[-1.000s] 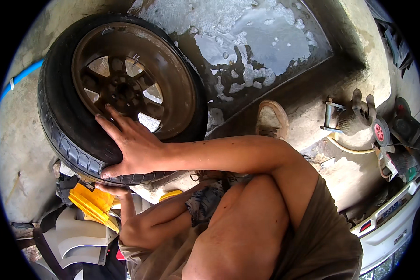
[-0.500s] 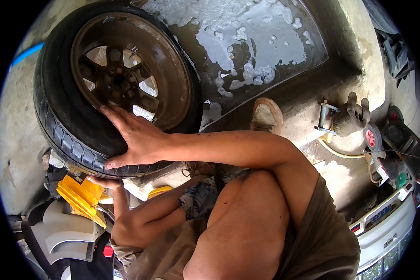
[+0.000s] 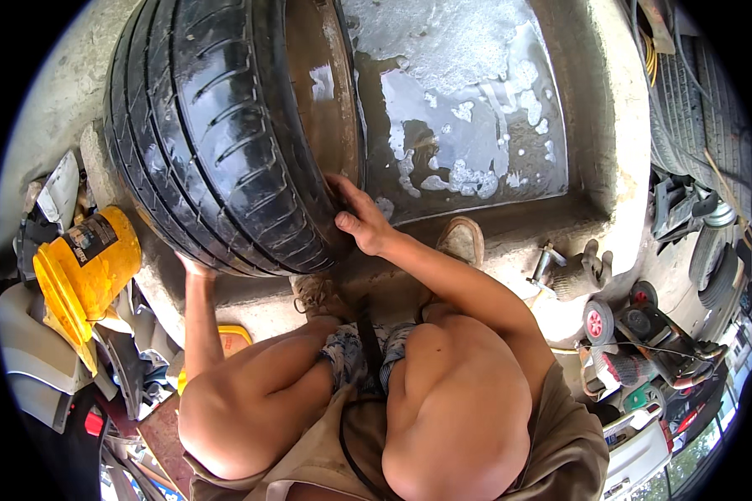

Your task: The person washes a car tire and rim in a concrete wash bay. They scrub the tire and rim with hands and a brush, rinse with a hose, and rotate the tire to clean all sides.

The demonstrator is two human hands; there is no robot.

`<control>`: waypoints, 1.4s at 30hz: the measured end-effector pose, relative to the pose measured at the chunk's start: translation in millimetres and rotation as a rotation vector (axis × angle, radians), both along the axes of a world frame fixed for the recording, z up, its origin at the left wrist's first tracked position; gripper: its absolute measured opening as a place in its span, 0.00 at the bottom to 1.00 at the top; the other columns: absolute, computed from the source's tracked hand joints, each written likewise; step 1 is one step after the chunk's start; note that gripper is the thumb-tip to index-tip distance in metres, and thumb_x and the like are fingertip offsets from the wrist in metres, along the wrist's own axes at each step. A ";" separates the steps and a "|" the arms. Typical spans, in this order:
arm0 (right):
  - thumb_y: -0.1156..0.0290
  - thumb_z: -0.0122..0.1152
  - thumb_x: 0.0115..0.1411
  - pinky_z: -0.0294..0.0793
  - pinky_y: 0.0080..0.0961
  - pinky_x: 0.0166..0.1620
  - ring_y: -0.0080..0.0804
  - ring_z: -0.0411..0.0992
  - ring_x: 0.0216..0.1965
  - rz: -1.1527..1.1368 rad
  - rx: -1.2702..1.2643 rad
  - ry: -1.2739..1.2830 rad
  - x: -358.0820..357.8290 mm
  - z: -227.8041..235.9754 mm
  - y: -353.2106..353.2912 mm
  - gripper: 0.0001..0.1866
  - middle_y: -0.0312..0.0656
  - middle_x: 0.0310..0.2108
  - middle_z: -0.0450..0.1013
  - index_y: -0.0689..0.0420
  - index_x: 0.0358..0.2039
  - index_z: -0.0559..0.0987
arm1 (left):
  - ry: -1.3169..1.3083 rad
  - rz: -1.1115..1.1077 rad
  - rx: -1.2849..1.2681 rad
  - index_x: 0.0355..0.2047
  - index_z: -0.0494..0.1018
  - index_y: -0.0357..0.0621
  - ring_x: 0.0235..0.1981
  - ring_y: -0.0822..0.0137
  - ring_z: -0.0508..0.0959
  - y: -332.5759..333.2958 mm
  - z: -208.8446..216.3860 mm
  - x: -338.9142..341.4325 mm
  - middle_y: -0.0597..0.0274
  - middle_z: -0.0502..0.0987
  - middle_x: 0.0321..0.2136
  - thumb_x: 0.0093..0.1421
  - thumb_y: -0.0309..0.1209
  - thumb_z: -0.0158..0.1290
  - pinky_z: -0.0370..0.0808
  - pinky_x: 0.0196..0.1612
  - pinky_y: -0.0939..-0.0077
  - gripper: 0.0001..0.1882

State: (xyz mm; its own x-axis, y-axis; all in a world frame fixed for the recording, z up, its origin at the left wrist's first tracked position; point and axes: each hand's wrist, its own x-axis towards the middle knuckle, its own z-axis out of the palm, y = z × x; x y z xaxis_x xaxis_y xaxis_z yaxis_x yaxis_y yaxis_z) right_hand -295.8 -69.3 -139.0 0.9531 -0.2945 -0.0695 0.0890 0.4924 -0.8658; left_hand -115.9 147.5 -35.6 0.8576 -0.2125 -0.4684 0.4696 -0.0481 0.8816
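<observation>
Head view showed me the wet tyre (image 3: pixel 200 125) at the far left, at the left end of the sudsy basin (image 3: pixel 614 117). I judged it could slip or roll, because its tread looked slick. The right hand (image 3: pixel 362 219) held its near right edge, fingers hooked inside, forearm slanting in from the near right. The left hand (image 3: pixel 195 266) reached beneath the near edge; I couldn't tell its grip.

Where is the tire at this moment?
In the head view's upper left, the tire stands just left of the foamy water, with the left hand at its lower edge and the right hand at its lower right side.
</observation>
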 end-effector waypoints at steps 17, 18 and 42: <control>0.38 0.37 0.65 0.58 0.27 0.60 0.31 0.63 0.54 -0.126 0.230 0.169 6.0 32.9 -49.5 0.42 0.46 0.55 0.65 0.68 0.58 0.62 | 0.447 -0.036 -0.166 0.58 0.64 0.43 0.54 0.56 0.72 -4.2 1.9 -78.4 0.54 0.69 0.56 0.67 0.51 0.32 0.64 0.61 0.53 0.30; 0.38 0.36 0.65 0.57 0.27 0.60 0.32 0.61 0.56 -0.170 0.170 0.262 3.6 37.2 -55.1 0.41 0.46 0.57 0.64 0.67 0.59 0.62 | 0.475 -0.047 -0.177 0.58 0.64 0.43 0.54 0.56 0.72 -12.7 0.7 -75.8 0.55 0.70 0.56 0.67 0.51 0.32 0.64 0.61 0.53 0.30; 0.50 0.36 0.68 0.63 0.29 0.58 0.32 0.65 0.54 -0.085 -0.124 0.685 -58.2 -4.3 -113.8 0.29 0.43 0.55 0.67 0.61 0.58 0.65 | 0.063 -0.221 -0.332 0.58 0.61 0.36 0.51 0.62 0.71 -68.2 -3.0 -13.1 0.53 0.71 0.50 0.57 0.59 0.50 0.67 0.56 0.66 0.42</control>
